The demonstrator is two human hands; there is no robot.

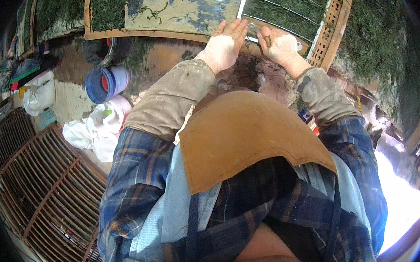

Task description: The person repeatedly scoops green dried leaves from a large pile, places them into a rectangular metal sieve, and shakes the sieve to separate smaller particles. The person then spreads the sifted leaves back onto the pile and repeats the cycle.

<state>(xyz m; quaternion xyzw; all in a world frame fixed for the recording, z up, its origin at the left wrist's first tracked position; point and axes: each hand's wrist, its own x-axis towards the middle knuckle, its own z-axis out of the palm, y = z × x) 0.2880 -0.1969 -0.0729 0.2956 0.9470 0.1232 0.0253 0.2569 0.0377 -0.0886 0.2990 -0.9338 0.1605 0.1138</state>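
Note:
My left hand (227, 44) lies palm down with straight fingers on the lower edge of a framed panel, at the end of a white strip (244, 1). To its right, my right hand (279, 43) has its fingers curled beside a small shiny object (253, 27) at the same edge; whether it grips this cannot be told. Left of the strip is a worn board (179, 6) with green strands on it. Dark green, grass-like material (290, 7) fills the part on the right, crossed by thin pale strips. A perforated wooden strip (325, 32) borders that part.
Below the panel at left stand a blue bucket (101, 84) and white plastic bags (99, 127). A rusty metal grate (53, 192) lies at lower left. Another white bag (40, 93) stands farther left. More green material (384, 60) spreads at right. A tan apron (254, 135) covers my front.

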